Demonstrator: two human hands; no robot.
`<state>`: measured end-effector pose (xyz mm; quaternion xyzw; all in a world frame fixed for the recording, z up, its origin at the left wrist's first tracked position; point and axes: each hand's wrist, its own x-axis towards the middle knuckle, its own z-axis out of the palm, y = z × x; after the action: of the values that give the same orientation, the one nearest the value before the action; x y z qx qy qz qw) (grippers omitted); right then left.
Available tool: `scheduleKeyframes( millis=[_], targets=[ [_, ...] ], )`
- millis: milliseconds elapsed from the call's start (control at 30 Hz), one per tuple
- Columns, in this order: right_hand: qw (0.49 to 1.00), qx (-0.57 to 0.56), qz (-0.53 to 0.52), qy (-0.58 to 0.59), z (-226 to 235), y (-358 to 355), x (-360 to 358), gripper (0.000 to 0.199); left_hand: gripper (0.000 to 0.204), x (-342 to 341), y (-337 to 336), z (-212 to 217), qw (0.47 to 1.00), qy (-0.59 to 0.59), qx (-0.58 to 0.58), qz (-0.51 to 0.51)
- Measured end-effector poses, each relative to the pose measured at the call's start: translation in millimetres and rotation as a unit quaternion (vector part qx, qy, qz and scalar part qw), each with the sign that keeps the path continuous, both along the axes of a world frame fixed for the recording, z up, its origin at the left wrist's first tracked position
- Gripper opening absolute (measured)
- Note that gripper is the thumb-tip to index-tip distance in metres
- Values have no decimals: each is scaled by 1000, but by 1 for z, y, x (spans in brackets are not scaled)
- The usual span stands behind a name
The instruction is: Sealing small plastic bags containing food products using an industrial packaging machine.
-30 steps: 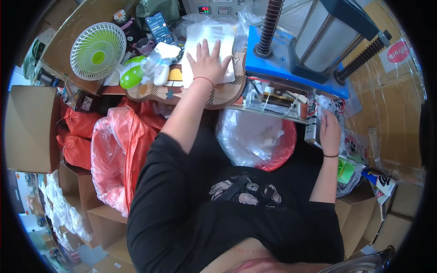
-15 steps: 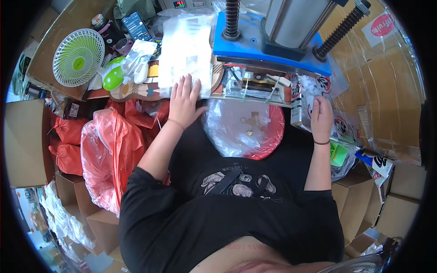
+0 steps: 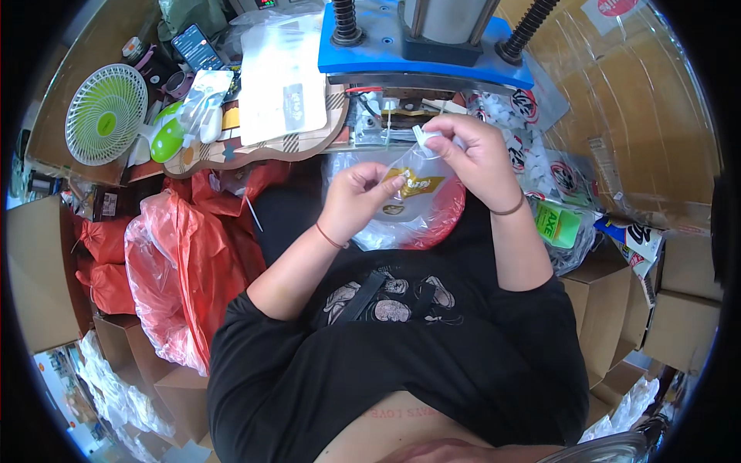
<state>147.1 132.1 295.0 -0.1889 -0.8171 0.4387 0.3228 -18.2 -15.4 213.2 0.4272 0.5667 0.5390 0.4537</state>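
My left hand (image 3: 356, 199) pinches the lower left edge of a clear plastic bag (image 3: 419, 184) with a gold printed patch. At the bag's upper edge, my right hand (image 3: 477, 157) grips a small white piece (image 3: 424, 140) between thumb and fingers; its exact kind is too small to tell. Both hands are raised in front of my chest, over a round container lined with a clear and red plastic bag (image 3: 448, 212). A stack of pale, translucent flat bags (image 3: 270, 85) lies on the patterned board (image 3: 204, 158) beyond my left hand.
A press with a blue plate (image 3: 394, 50) and coil springs stands at the back. Small white pieces in plastic (image 3: 494, 112) lie to the right, near a green box (image 3: 557, 224). At left are a fan (image 3: 106, 116), a phone (image 3: 197, 50) and red bags (image 3: 193, 262).
My left hand has left the stack and now holds a clear bag. From the right side, my right hand has come inward with a small white piece, meeting the bag. The view has shifted slightly.
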Motion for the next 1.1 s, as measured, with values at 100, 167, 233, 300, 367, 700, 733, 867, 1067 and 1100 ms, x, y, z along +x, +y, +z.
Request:
scheduleKeyframes(
  millis=[100, 167, 233, 300, 367, 700, 733, 867, 1067, 1100],
  targets=[
    [992, 97, 27, -72, -8, 15, 13, 21, 22, 17, 0, -2, 992, -127, -19, -6],
    [989, 89, 55, -104, -4, 21, 21, 21, 23, 26, 2, -6, 978, -196, -60, -50],
    [979, 75, 95, -164, 1, 23, 29, 20, 24, 32, 3, -10, 967, -232, -81, -75],
    [973, 76, 88, -198, -1, 23, 34, 20, 24, 37, 3, -16, 953, -275, -93, -83],
    [959, 79, 70, -262, -4, 23, 38, 20, 25, 38, 4, -19, 946, -297, -100, -88],
    [914, 278, -119, -272, -33, 70, 68, 23, 24, 20, 14, -22, 926, -341, -126, -103],
    [892, 263, -144, -339, -43, 74, 75, 25, 25, 13, 20, -24, 928, -343, -121, -86],
    [865, 253, -161, -403, -75, 83, 83, 25, 23, -18, 54, -19, 948, -306, -74, -55],
    [909, 264, -186, -263, -87, 81, 90, 20, 42, -45, 64, -42, 981, -175, -50, 70],
    [904, 255, -217, -267, -83, 77, 93, 20, 51, -57, 60, -40, 986, -2, -21, 166]
  ],
)
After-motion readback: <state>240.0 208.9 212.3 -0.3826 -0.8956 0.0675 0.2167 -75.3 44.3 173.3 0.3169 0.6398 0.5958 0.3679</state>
